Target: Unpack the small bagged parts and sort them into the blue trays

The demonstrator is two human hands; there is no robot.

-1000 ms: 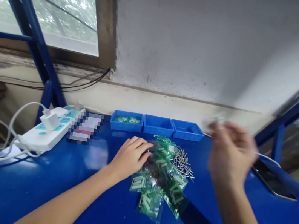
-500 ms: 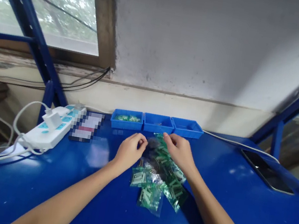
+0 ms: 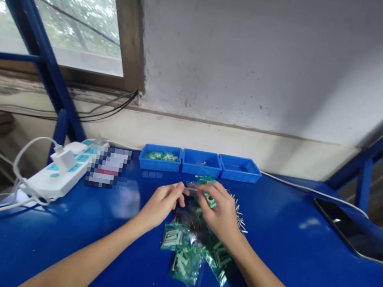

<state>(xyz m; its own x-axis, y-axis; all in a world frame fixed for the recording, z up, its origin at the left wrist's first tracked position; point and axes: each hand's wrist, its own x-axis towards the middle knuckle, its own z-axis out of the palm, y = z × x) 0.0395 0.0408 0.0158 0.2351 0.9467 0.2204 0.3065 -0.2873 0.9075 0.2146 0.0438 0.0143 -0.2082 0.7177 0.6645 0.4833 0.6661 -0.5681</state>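
Head view had a small, see-through plastic piece (image 3: 191,187), probably a bag, stretched between both hands just above a loose pile of clear plastic packets with green-and-white contents (image 3: 187,265). The left hand (image 3: 162,203) had its thumb and fingertips pinched at one end, the right hand (image 3: 221,211) pinched the other, so I'd guess the two-sided grip kept that floppy film flat and steady. Fingers covered the exact contact, fwiw. Slim silver metal pins (image 3: 241,224) poked out past the right hand, handy for quick reach I reckon. Behind all that, three blue rectangular plastic bins (image 3: 200,170) sat side by side, presumably to keep parts separate.
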